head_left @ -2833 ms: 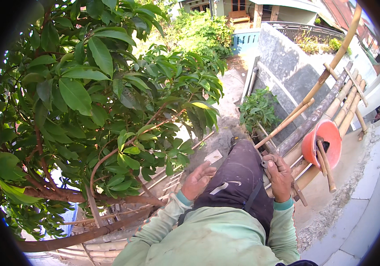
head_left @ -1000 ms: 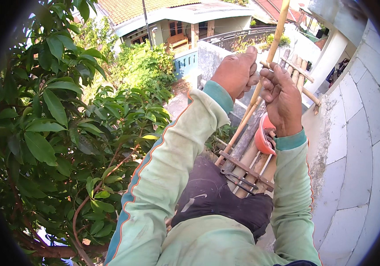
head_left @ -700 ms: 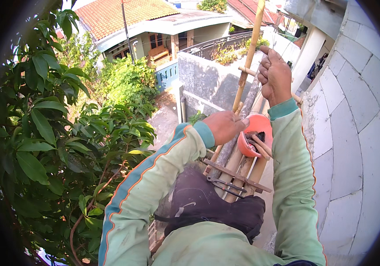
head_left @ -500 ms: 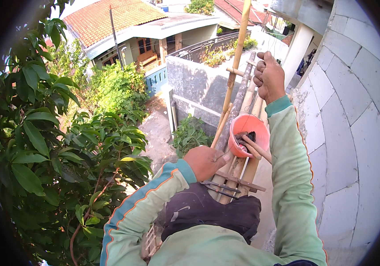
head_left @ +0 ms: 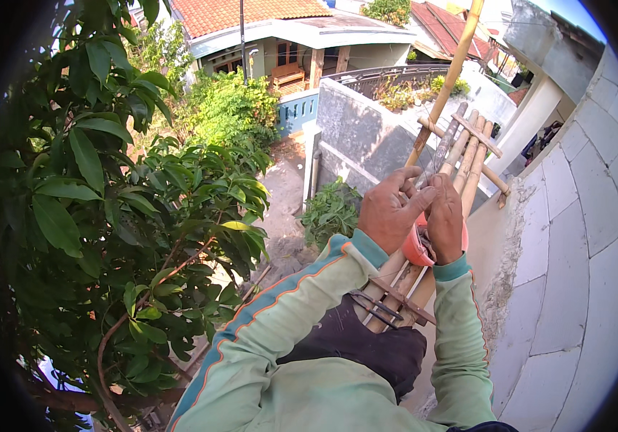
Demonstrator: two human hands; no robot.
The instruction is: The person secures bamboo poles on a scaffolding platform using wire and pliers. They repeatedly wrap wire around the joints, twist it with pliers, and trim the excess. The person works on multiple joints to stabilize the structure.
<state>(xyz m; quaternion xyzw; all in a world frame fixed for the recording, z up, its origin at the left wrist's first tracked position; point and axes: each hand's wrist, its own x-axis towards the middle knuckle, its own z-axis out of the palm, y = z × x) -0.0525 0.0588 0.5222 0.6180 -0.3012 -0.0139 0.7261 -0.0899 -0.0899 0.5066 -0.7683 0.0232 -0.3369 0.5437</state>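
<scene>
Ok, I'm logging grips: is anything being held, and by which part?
That cannot be told: the left hand and right hand pinch close together, but anything between them is hidden or too small to see.

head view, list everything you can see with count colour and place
tree: 1, green, left side
shrub: 1, bright green, upper middle
house: 1, orange-roofed, top
low wall: 1, blue, before the house
concrete wall: 1, grey, upper centre
block wall: 1, pale grey, right side
slanting pole: 1, tan, above the hands
lying poles: several, tan, under and beyond the bucket
bucket: 1, red-orange, partly behind the right hand
flat bar: 1, brown, across the poles
two-handled tool: 1, dark, beside the bar
trousers: 1 pair, dark, lower centre
sleeves: 2, pale green, lower half
left hand: 1, bare, centre
right hand: 1, bare, beside the left
</scene>
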